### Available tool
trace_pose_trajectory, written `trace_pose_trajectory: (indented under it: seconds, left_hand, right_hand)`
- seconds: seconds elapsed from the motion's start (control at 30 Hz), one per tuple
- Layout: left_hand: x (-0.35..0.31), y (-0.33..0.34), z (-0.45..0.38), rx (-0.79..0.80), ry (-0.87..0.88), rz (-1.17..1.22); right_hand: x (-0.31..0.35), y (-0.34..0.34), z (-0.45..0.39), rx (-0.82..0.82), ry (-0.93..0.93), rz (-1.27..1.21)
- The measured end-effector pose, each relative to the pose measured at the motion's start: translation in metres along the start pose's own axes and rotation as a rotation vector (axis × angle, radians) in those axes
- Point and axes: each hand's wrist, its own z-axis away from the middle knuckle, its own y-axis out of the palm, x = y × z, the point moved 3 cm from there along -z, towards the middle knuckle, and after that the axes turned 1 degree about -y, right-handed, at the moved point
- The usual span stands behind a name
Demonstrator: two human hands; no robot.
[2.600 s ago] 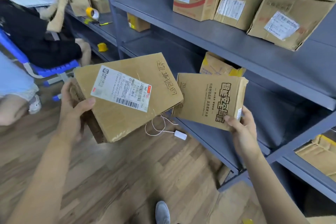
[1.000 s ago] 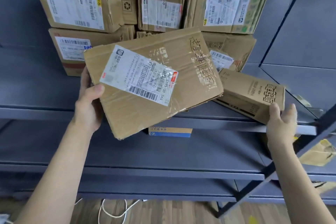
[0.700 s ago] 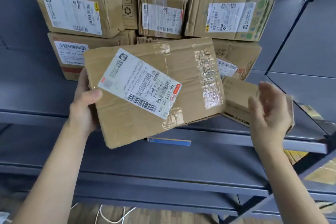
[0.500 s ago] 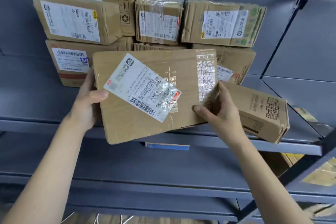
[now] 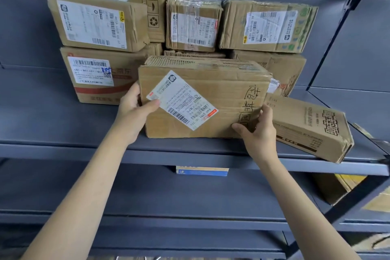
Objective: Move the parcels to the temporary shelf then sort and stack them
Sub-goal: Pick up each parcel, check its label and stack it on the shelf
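A large cardboard parcel (image 5: pixel 219 93) with a slanted white label stands on its edge on the grey shelf (image 5: pixel 52 124), in front of the stacked parcels. My left hand (image 5: pixel 135 112) grips its left end, thumb across the label's corner. My right hand (image 5: pixel 257 131) grips its lower right corner, thumb on the front face. A smaller printed parcel (image 5: pixel 310 126) lies flat on the shelf just to the right, near the shelf's front edge.
Several labelled parcels (image 5: pixel 99 23) are stacked two or three high at the back of this shelf. A blue and white box (image 5: pixel 202 171) sits on the lower shelf. More cardboard (image 5: pixel 337 186) shows at the lower right behind a diagonal brace.
The large parcel went from tilted in the air to standing on the shelf. My right hand let go of the smaller parcel on the shelf and took the large one's right corner.
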Motion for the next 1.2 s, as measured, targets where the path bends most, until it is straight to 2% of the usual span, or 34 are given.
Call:
trace_pose_trajectory:
  seconds: [0.17, 0.33, 0.57, 0.87, 1.2]
  left_hand:
    - [-0.003, -0.005, -0.011, -0.104, 0.043, -0.073]
    - [0.004, 0.001, -0.018, -0.14, 0.089, -0.205]
    - [0.012, 0.008, -0.034, -0.164, 0.036, -0.337]
    - [0.012, 0.014, -0.041, -0.299, 0.059, -0.523]
    - [0.017, 0.007, -0.054, -0.283, 0.079, -0.565]
  right_hand:
    - [0.004, 0.009, -0.018, 0.02, -0.018, -0.01]
    - [-0.001, 0.013, -0.03, -0.01, -0.006, -0.018]
    - [-0.004, 0.019, -0.034, -0.026, -0.004, -0.017]
    - [-0.004, 0.036, -0.043, -0.029, -0.032, 0.057]
    - [-0.006, 0.042, -0.043, -0.068, -0.022, 0.085]
